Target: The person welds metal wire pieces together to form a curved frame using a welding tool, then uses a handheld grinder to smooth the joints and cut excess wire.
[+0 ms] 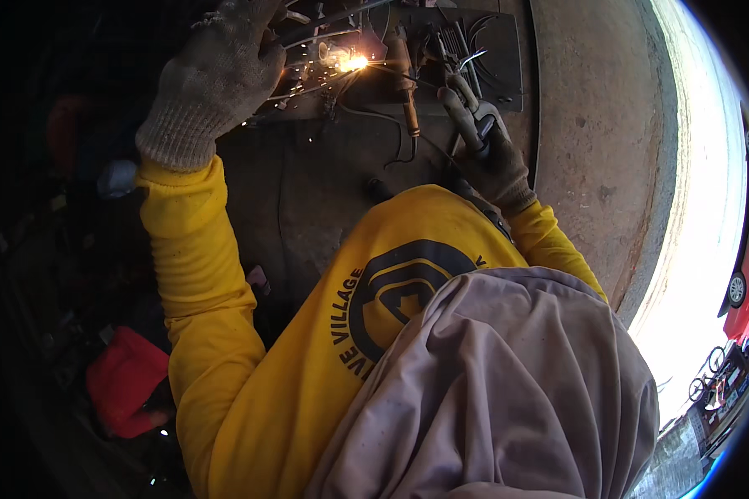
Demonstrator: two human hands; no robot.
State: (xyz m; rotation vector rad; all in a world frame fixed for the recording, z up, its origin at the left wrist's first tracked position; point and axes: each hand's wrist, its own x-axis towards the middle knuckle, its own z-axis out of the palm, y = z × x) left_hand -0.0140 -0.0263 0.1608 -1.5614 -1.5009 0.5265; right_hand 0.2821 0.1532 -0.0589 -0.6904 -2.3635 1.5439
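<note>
My right hand, in a grey knit glove, is closed around a dark-handled welding electrode holder. A thin welding rod runs from it leftward to a bright arc, where sparks fly off a small metal workpiece. On the other side of the arc, my gloved left hand is raised beside several thin metal rods. Its fingertips are in shadow near the upper edge, so its grip is unclear. Between the arc and my right hand lies a tool with an orange-brown handle.
A dark metal plate with several loose rods lies at the upper right. Cables trail across the dark work surface. Concrete floor stretches to the right, with a red car outside. A red cloth-like thing sits lower left.
</note>
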